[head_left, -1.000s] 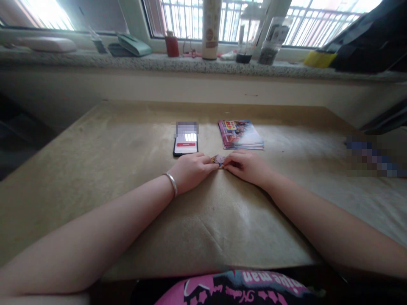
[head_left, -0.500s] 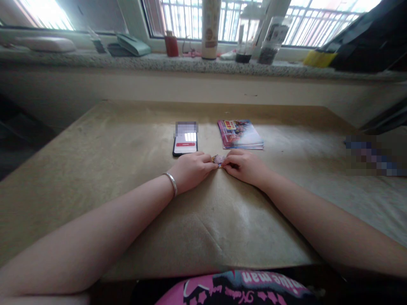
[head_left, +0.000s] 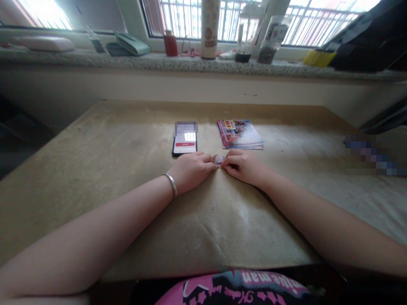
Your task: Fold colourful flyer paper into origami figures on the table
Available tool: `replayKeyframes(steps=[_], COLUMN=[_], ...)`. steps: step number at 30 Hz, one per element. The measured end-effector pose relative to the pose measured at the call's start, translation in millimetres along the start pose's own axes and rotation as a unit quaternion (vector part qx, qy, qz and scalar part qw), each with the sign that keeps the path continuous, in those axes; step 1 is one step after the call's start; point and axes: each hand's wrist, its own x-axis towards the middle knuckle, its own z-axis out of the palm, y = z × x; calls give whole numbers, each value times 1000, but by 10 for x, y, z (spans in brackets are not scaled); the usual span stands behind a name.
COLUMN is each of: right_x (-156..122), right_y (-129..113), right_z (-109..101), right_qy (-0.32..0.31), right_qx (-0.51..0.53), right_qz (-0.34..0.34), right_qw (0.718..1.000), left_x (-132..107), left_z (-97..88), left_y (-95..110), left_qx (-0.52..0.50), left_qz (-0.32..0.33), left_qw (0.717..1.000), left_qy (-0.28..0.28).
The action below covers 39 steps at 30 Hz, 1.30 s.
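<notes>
Between my two hands is a small piece of printed, folded paper (head_left: 218, 159), pinkish and yellow, mostly covered by fingers. My left hand (head_left: 194, 169), with a silver bangle at the wrist, pinches its left end against the tabletop. On the other end, the thumb and fingers of my right hand (head_left: 243, 166) are closed. Just beyond my left hand lies a phone (head_left: 185, 146) with its screen lit and a red button showing. A stack of colourful printed leaflets (head_left: 243, 134) rests beyond my right hand.
The table (head_left: 178, 237) has a tan cover with a crease near the front. Behind it, a speckled stone sill (head_left: 178, 64) bears a red bottle (head_left: 171, 44), a tall cream bottle (head_left: 210, 31), clear containers and a green pouch (head_left: 132, 44). A blurred item (head_left: 372, 154) lies at far right.
Both hands keep the same grip on the paper. The whole view has shifted very slightly; nothing else visibly moves.
</notes>
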Motion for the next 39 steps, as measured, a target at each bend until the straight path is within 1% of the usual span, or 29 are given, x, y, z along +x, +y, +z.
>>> replayKeyframes(steps=[9, 18, 25, 33, 39], right_x=[-1, -9, -10, -52, -37], right_y=[-6, -77, -105, -109, -154], right_z=[-11, -62, -57, -70, -91], right_qy=[0, -26, -19, -32, -47], right_qx=[-21, -75, -100, -132, -143], right_qz=[-15, -14, -22, -18, 0], right_qw=[1000, 997, 995, 991, 989], left_x=[-1, 13, 13, 10, 15], left_z=[14, -16, -26, -31, -23], left_y=[-4, 13, 22, 53, 56], left_qx=[0, 0, 7, 24, 23], left_qz=[5, -4, -4, -10, -11], left_qw=[1000, 1000, 1000, 998, 997], left_qy=[-1, -13, -19, -60, -67])
